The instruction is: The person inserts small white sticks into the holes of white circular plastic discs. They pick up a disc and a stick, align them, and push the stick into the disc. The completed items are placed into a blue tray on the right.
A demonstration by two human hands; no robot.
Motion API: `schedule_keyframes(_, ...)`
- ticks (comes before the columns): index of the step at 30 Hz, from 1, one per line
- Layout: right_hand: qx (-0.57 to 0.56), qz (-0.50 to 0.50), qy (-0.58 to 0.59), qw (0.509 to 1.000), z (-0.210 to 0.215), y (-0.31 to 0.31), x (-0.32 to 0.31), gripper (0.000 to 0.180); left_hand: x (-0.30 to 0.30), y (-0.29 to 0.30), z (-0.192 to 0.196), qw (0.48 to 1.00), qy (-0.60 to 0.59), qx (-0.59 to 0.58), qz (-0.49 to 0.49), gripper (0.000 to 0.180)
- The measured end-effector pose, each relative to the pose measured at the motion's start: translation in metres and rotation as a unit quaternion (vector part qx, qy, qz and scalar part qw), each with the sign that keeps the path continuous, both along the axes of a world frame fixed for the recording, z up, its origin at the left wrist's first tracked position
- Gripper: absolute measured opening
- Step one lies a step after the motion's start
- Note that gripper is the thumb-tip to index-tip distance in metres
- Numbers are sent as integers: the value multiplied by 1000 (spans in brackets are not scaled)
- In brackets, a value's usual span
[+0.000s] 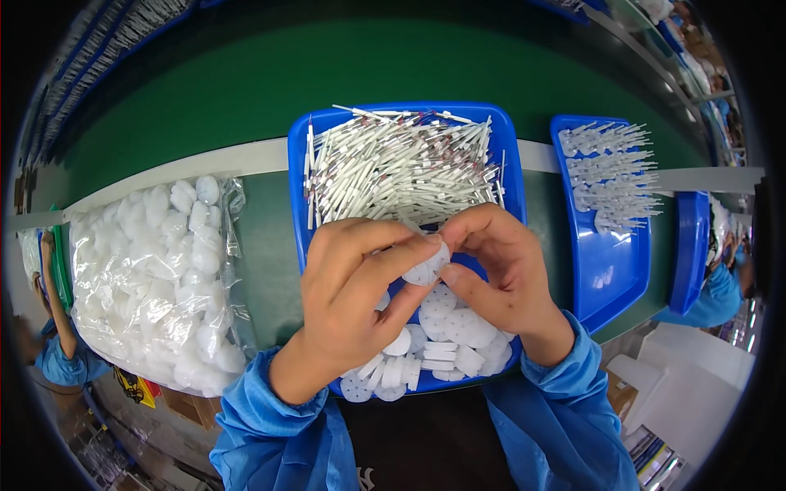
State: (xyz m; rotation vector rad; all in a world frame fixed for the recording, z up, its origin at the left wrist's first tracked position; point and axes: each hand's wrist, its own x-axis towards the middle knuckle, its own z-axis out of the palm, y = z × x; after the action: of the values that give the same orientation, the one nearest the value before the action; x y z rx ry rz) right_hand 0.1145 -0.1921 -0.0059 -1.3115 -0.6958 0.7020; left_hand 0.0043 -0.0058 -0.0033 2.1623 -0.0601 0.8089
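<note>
A translucent white plastic disc (427, 270) with small holes is held up over the middle of a blue bin (514, 176). My left hand (348, 282) pinches the disc between thumb and fingers. The thumb and index finger of my right hand (508, 278) are closed at the disc's right edge; whether they also grip a small part there is hidden. Thin white sticks (401, 168), some with reddish ends, fill the far half of the bin. More white discs (458, 323) lie loose and in short stacks in its near half, below my hands.
A clear plastic bag of white discs (155, 286) lies at the left. To the right, a blue tray (606, 278) holds discs with upright sticks (610, 172) in rows. Another blue tray (690, 254) stands beyond it. People in blue sleeves (61, 360) are at both sides.
</note>
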Motion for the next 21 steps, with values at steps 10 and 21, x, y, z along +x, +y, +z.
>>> schedule_keyframes(10, -68, -57, 68, 994, 3, 0, 2, 13, -1, 1, -2, 999, 37, 4, -37, 61)
schedule_keyframes(21, -36, -45, 61, 996, 4, -3, 3, 17, -6, 6, 1, 975, 129, -149, -107, 51)
